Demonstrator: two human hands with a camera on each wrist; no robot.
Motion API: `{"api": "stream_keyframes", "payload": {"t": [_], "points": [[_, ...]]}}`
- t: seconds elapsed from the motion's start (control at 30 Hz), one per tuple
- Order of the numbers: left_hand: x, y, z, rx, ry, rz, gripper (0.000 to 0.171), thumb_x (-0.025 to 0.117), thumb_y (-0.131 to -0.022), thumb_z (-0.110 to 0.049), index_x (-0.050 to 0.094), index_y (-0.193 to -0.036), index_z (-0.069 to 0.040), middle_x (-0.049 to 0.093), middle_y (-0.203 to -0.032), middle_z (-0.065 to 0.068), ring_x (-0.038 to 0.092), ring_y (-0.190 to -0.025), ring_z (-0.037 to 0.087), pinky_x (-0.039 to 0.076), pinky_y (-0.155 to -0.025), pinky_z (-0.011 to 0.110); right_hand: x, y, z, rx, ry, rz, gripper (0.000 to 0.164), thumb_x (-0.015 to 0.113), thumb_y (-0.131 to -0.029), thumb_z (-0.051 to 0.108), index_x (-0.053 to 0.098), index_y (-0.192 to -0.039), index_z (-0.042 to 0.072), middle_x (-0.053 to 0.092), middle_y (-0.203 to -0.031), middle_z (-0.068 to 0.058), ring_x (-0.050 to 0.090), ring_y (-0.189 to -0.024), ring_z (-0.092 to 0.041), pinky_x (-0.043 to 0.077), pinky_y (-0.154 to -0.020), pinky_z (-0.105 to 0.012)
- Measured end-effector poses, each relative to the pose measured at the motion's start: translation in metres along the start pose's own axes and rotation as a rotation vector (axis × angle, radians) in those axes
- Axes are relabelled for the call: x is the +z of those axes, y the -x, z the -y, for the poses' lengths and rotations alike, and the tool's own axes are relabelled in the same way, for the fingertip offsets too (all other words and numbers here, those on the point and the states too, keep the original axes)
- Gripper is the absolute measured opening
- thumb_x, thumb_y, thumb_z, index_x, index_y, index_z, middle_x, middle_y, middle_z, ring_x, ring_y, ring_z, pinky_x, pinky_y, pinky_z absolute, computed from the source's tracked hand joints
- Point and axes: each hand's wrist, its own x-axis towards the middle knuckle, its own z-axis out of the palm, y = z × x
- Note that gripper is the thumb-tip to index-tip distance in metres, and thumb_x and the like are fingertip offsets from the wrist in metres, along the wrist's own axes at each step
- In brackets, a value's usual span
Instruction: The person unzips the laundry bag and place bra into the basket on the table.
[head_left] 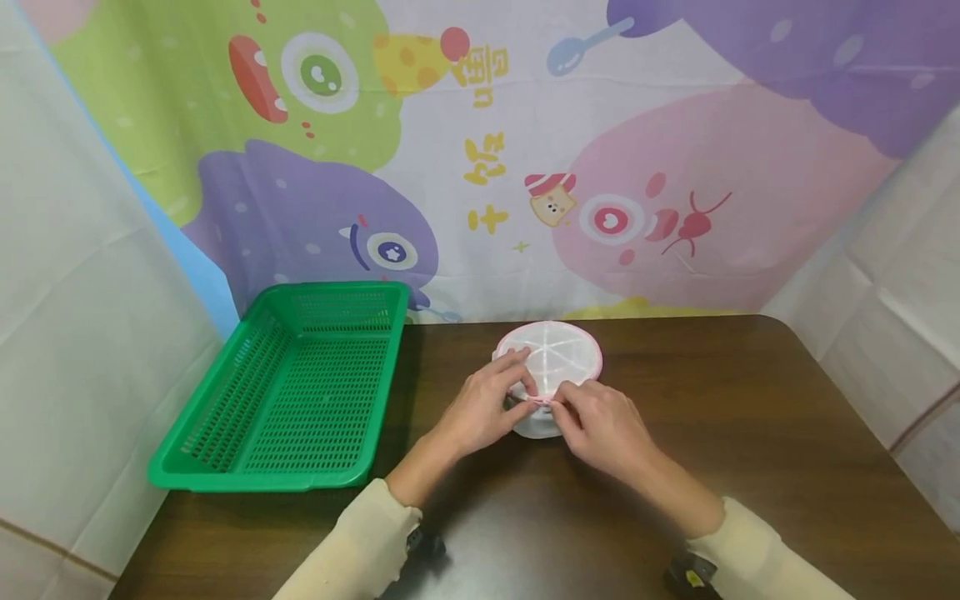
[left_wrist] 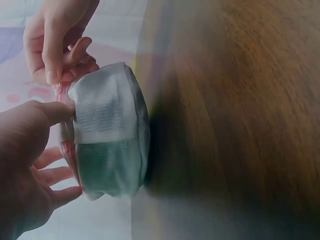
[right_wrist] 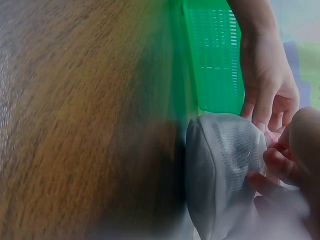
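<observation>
A round white mesh laundry bag with a pink zipped rim stands on the table in front of me. Its see-through netting side shows in the left wrist view. My left hand holds the near left of the rim, thumb at the edge and other fingers spread over the top. Beside it my right hand pinches the pink edge at the front. In the right wrist view the fingertips of both hands meet at the rim; whether a zip pull lies between them is hidden.
A green plastic basket with slotted walls sits on the left of the dark wooden table. Behind the table hangs a cartoon-printed curtain, and pale cloth covers both sides.
</observation>
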Motion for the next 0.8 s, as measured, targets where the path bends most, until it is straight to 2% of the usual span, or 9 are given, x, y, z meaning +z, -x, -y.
{"api": "stream_keyframes", "payload": {"t": [0.2,0.5,0.8], "points": [[0.002,-0.0007,-0.0042,-0.009,-0.015,-0.004,0.018,0.09,-0.097,-0.016,0.073,-0.103,-0.015,0.063,-0.165,0.021,0.062,-0.153,0.046,0.056,-0.122,0.058,0.0018,0.0,0.0016,0.004,0.002,-0.003,0.015,0.08,-0.098,0.011,0.07,-0.087,0.014,0.059,-0.066,0.005,0.051,-0.064,-0.009,0.041,-0.057,-0.027],[0.0041,0.0007,-0.0003,0.034,-0.032,-0.015,0.018,0.088,-0.098,-0.014,0.07,-0.101,-0.014,0.064,-0.163,0.022,0.065,-0.151,0.042,0.059,-0.118,0.057,0.0049,0.0012,-0.0007,-0.009,-0.011,-0.018,0.015,0.081,-0.097,0.011,0.07,-0.087,0.014,0.057,-0.065,0.005,0.049,-0.062,-0.008,0.04,-0.057,-0.025],[0.0016,0.0024,0.0017,0.04,-0.036,-0.029,0.019,0.088,-0.098,-0.014,0.069,-0.101,-0.014,0.065,-0.163,0.021,0.067,-0.15,0.04,0.06,-0.117,0.056,0.0033,0.0013,-0.0023,0.0,-0.019,-0.035,0.016,0.08,-0.096,0.01,0.069,-0.086,0.014,0.056,-0.066,0.005,0.048,-0.063,-0.008,0.04,-0.058,-0.025]]}}
